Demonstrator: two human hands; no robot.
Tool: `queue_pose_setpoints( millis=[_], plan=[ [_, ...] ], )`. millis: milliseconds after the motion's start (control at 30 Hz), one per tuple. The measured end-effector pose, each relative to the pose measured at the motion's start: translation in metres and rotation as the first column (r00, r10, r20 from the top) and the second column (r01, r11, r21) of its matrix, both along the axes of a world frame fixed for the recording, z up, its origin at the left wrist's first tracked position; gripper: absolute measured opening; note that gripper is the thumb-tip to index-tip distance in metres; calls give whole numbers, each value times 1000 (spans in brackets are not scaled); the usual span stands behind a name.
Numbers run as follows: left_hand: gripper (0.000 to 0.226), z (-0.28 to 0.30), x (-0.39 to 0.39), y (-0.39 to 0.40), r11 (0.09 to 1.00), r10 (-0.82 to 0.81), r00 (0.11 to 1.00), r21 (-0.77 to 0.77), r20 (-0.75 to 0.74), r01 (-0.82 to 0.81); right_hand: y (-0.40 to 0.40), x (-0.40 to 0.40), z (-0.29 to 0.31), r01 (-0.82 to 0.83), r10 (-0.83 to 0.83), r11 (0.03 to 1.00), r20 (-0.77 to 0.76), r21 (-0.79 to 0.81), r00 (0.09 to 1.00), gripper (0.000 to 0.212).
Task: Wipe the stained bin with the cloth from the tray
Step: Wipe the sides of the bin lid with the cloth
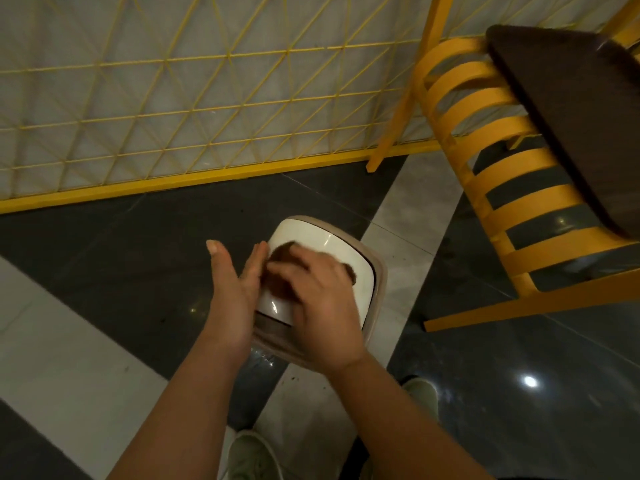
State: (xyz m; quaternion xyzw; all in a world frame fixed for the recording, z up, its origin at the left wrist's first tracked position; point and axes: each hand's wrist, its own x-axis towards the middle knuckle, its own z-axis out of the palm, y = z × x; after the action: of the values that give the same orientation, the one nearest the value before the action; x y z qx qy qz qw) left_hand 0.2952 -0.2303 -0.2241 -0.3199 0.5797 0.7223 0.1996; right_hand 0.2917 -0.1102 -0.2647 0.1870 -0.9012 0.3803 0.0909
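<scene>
A small white bin (308,237) with a beige rim stands on the floor in the middle of the view. My right hand (318,306) presses a dark brown cloth (280,252) flat against the bin's white top; most of the cloth is hidden under the fingers. My left hand (232,292) rests against the bin's left side with the fingers straight and the thumb raised. The tray is not in view.
A yellow slatted chair (502,161) with a dark brown tabletop (581,116) above it stands to the right. A yellow wire-mesh fence (173,98) runs along the back. The floor is dark and pale glossy tile. My shoes (249,455) show at the bottom.
</scene>
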Motion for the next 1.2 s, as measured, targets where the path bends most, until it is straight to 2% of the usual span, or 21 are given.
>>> queue_pose_setpoints(
  millis=[33,100,167,200,300,367,400,500,567,700,867,933,1000,1100,1167,1200],
  plan=[
    [84,0,0,3,999,-13,1000,-47,-13,12,6,-8,-2,112,-108,991,62,-67,992,38],
    [84,-5,1,8,985,-62,998,-162,-27,56,20,-11,-11,348,-303,923,248,-164,920,47],
    [84,-9,-3,11,941,-135,990,-319,-35,117,30,2,-23,497,-394,844,398,-200,829,50],
    [76,-11,-6,12,909,-153,988,-393,-8,137,33,14,-27,539,-411,819,451,-199,792,49],
    [60,-15,-11,21,756,-270,958,-595,97,273,37,57,-35,555,-420,811,478,-185,772,54],
    [65,-20,-9,23,645,-355,928,-689,113,331,29,79,-31,477,-356,856,441,-200,824,64],
    [67,-22,-8,23,619,-364,924,-713,112,330,23,83,-27,414,-309,887,404,-204,861,65],
    [66,-31,-5,21,593,-376,921,-738,100,322,17,66,-18,260,-204,949,279,-180,938,61],
    [68,-33,-5,21,572,-376,923,-763,84,302,24,45,-22,304,-248,937,282,-173,927,59],
    [88,-35,-6,22,495,-381,918,-814,113,306,42,55,-39,481,-372,856,419,-189,828,66],
    [87,-35,-10,25,395,-444,879,-842,177,369,53,102,-46,344,-272,932,409,-113,871,81],
    [86,-34,-12,25,394,-457,871,-836,183,383,67,100,-41,279,-224,956,381,-95,897,81],
    [86,-33,-12,23,399,-463,868,-831,182,388,84,88,-37,324,-269,938,329,-125,905,81],
    [86,-34,-11,23,403,-472,863,-826,182,395,96,50,-36,578,-477,798,408,-169,779,65],
    [87,-35,-10,24,393,-470,865,-835,177,385,83,42,-38,603,-475,786,489,-138,731,55],
    [87,-36,-10,24,390,-467,867,-840,173,377,74,48,-41,591,-460,797,510,-123,727,57]
  ],
)
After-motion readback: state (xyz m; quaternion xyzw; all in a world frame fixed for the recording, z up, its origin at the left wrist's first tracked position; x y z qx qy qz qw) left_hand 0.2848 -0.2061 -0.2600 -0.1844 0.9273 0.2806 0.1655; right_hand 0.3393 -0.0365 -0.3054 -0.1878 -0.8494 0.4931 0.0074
